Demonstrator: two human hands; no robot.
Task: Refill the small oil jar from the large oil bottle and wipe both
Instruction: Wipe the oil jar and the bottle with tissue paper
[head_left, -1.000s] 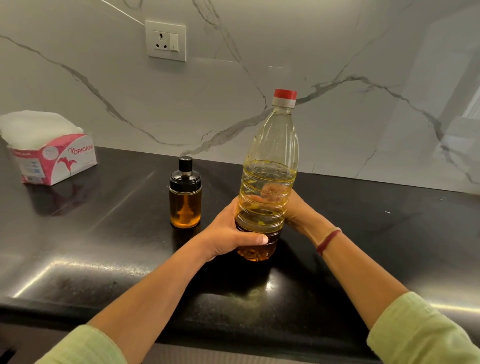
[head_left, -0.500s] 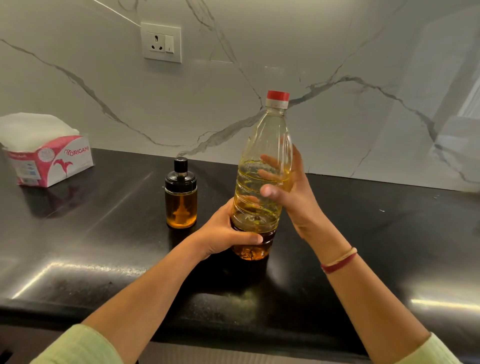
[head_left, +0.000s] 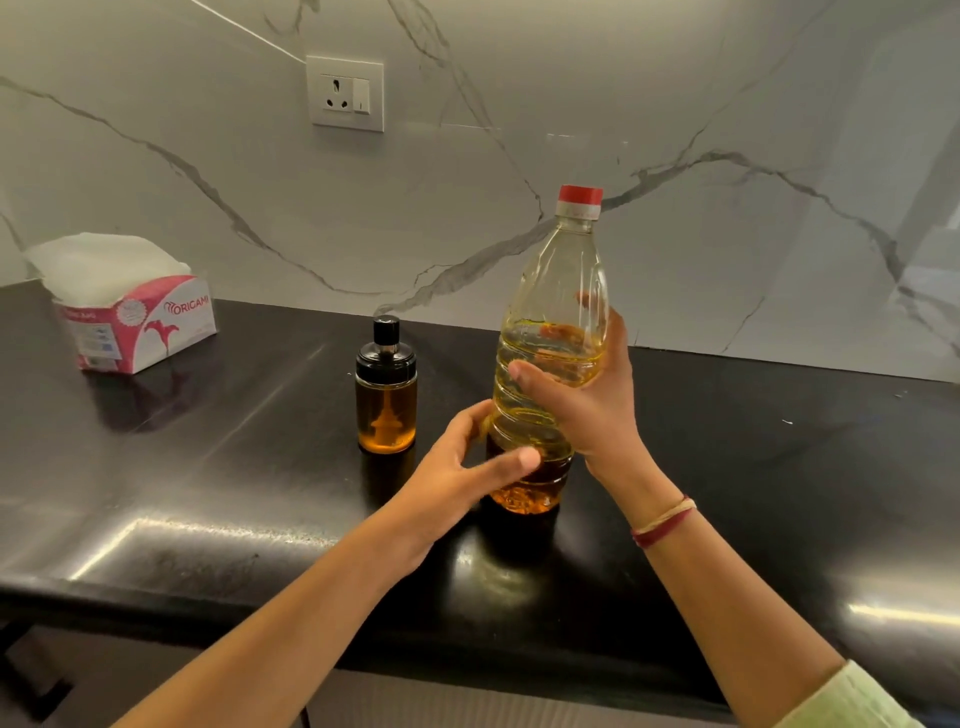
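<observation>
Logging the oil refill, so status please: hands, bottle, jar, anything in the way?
Right hand grips oil bottle mid-body, left hand holds it near the base. Red cap on; jar lidded. Tissue box far left, clear.

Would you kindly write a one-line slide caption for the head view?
Capped large oil bottle held by left hand and right hand at the black counter, lidded small oil jar beside it.

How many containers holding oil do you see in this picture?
2. The small oil jar stands on the counter; right of it, the large oil bottle, gripped by the right hand. None seems hidden.
</observation>
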